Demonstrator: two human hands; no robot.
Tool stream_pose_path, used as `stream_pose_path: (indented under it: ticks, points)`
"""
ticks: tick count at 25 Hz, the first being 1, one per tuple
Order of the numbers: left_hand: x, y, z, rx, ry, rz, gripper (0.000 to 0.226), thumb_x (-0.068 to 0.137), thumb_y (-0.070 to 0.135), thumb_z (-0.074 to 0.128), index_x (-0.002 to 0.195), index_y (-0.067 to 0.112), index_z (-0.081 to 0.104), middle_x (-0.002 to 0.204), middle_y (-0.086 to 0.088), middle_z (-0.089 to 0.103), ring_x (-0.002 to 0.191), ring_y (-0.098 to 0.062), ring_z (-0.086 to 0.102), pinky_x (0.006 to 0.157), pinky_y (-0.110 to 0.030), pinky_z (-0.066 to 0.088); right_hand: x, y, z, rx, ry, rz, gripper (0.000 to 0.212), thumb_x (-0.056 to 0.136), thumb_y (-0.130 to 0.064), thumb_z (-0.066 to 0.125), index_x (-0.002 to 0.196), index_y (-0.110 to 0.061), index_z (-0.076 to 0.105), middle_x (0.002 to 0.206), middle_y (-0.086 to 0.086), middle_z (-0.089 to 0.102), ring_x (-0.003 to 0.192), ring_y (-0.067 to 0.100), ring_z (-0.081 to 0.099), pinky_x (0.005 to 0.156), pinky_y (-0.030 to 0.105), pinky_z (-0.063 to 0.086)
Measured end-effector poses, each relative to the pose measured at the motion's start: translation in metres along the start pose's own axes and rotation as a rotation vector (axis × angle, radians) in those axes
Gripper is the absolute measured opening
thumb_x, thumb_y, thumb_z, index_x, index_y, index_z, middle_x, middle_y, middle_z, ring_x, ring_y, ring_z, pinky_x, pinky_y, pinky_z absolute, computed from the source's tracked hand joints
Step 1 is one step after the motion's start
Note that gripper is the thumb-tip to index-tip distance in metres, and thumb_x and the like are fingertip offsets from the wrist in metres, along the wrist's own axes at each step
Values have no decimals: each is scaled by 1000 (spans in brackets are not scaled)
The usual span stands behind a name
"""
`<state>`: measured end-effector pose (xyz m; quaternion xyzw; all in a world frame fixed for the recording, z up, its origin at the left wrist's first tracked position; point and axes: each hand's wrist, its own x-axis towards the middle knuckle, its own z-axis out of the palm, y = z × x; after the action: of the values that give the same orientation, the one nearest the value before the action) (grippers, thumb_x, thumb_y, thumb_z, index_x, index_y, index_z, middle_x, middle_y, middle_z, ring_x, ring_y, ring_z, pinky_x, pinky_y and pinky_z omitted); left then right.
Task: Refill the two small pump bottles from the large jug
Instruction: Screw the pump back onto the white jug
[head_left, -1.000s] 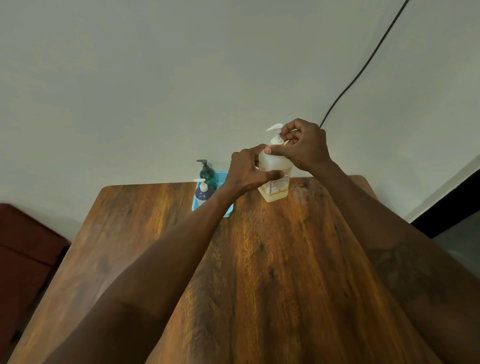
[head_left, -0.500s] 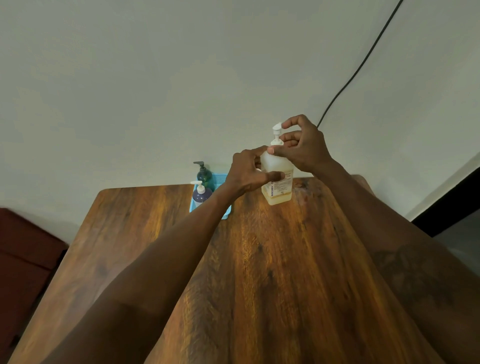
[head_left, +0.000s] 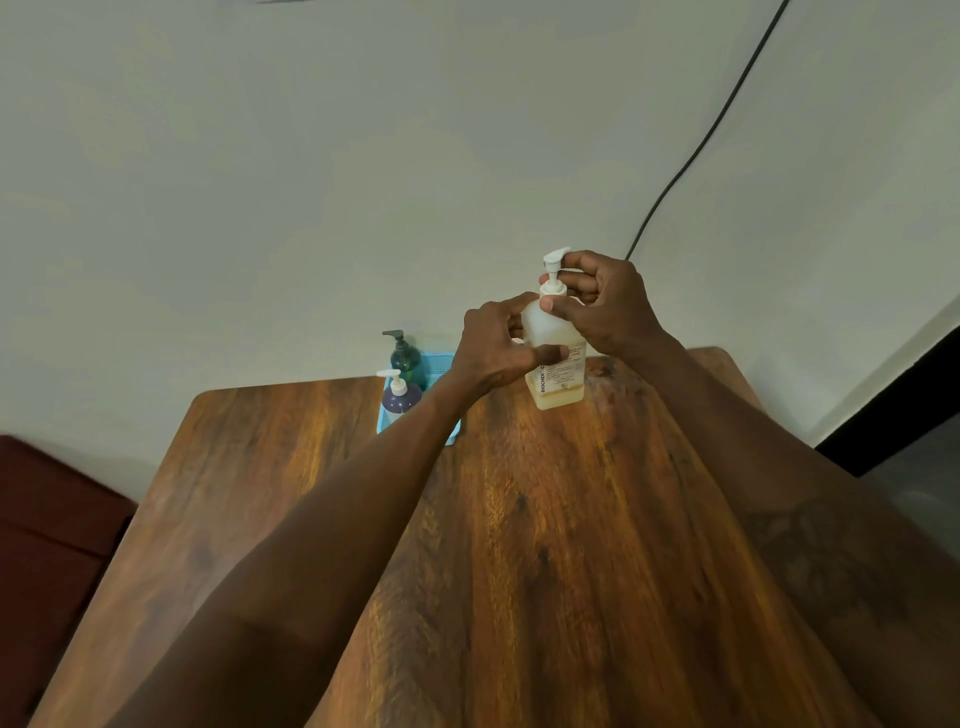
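Nearest on my feed, two bare forearms run up from the bottom edge over a wooden table (head_left: 545, 545), its top glossy, with long brown and amber grain streaks and a rounded far corner. Following the arms out, I see both hands meet at the large jug (head_left: 556, 379), which stands upright on the table near its far edge, to the right of centre. It is a squarish, translucent plastic bottle with a printed label on its front and a shallow layer of yellowish liquid at the bottom. The left hand (head_left: 493, 348) grips the jug's body from the left, fingers curled round it and the thumb laid across the label. The right hand (head_left: 608, 306) pinches the collar of the white pump (head_left: 553, 262) between thumb and bent fingers, the nozzle jutting above them. Just left of the jug, partly behind the left wrist, a light-blue plastic tray (head_left: 439, 364) with a meshed wall sits against the table's far edge and holds both small bottles: a rounded purple bottle (head_left: 400, 397) with a white pump in front, and a dark green bottle (head_left: 407, 358) with a dark pump behind it. Beyond is a plain, matte pale wall (head_left: 311, 182), with a thin black cable (head_left: 701, 150) running diagonally down behind the right hand. A dark red seat (head_left: 47, 545) sits low at left.
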<state>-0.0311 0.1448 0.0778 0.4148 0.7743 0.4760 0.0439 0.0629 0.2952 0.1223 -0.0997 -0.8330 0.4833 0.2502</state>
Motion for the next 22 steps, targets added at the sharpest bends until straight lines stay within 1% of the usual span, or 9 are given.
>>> stream_pose_path:
  ticks: [5,8,11,12,15,17,19,22]
  points:
    - [5,-6,12,50,-11,7,62,73,41,88,128,19,68,115,3,76,98,-12,73,85,-20,59,-5,16,4,-75,107,4,56,77,-17,87,129,-8,67,123,4,72,108,10,70,95,33,58]
    - [10,-10,26,58,-45,0,62,74,44,86,128,21,67,117,3,75,99,-12,72,87,-24,60,-7,29,-1,-92,122,32,57,77,-20,87,130,-9,67,123,4,72,108,9,70,95,31,58]
    - [20,-15,42,52,-85,-20,64,75,46,86,131,20,66,119,3,74,102,-14,72,91,-28,60,-7,44,-15,-141,136,35,56,78,-26,87,129,-11,68,121,2,73,104,5,70,92,22,56]
    - [24,-16,49,57,-92,-40,66,75,48,85,132,21,65,121,3,74,105,-14,71,93,-29,59,-5,50,-21,-175,141,32,55,78,-30,87,127,-13,69,118,1,74,102,4,70,91,21,56]
    - [42,-22,74,110,-92,-84,71,72,57,83,133,26,64,124,6,72,110,-12,68,97,-31,56,8,77,-37,-285,141,60,53,77,-41,85,123,-18,72,114,-2,75,101,7,71,91,28,56]
    - [56,-26,94,106,-94,-117,70,71,50,85,132,25,63,123,4,72,109,-14,67,96,-29,54,20,101,-46,-297,120,78,50,77,-38,86,122,-18,73,113,-2,76,100,8,71,92,27,55]
    - [75,-35,116,91,-111,-134,69,70,44,86,131,21,63,121,1,72,107,-17,67,95,-31,55,34,128,-53,-294,117,91,48,76,-34,87,119,-16,74,110,-1,77,96,6,71,90,23,54]
    - [97,-59,149,135,-117,-177,69,70,44,87,130,19,63,122,-1,71,109,-19,67,99,-36,55,51,170,-55,-279,124,119,47,76,-28,88,118,-14,74,109,0,77,95,6,71,88,17,52]
